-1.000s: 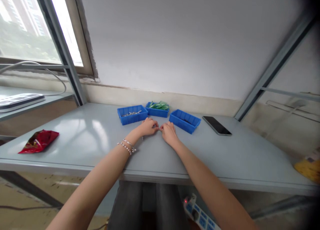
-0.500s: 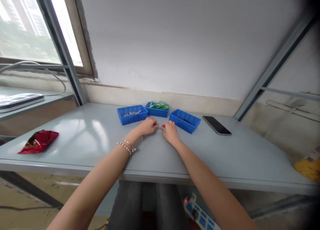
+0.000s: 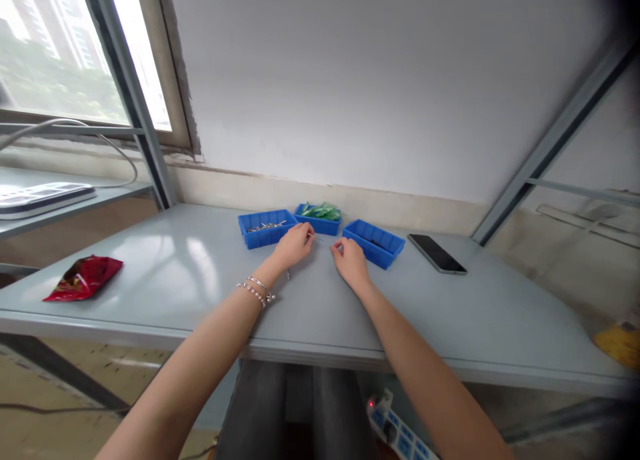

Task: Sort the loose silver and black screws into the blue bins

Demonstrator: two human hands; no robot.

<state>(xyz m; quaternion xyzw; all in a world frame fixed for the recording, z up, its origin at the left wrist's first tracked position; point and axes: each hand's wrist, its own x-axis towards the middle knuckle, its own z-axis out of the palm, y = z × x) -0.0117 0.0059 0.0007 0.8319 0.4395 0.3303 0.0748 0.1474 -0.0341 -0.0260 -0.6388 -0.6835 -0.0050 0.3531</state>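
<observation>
My left hand [image 3: 296, 244] is pinched on a thin, pale, stick-like piece [image 3: 316, 236] pointing right; its exact kind is too small to tell. Opposite it, my right hand [image 3: 350, 260] has thumb and forefinger pressed together, and whatever lies between them is too small to make out. A gap separates the two hands. Just behind my left hand stands a blue bin [image 3: 245, 237] with slim metallic pieces [image 3: 267, 226]. The middle blue bin [image 3: 320, 227] holds green plastic packets [image 3: 323, 211]. Near my right hand, another blue bin [image 3: 387, 255] contains small dark pieces [image 3: 376, 243].
A phone [image 3: 437, 253] lies right of the bins. On the left is a crumpled red packet [image 3: 86, 278]. The grey table [image 3: 320, 313] meets a wall behind, with metal posts at both sides. A power strip [image 3: 400, 433] sits below the front edge.
My hands have moved apart, the right one drawing to the right. The thin piece at my left fingertips now shows. The view has shifted slightly.
</observation>
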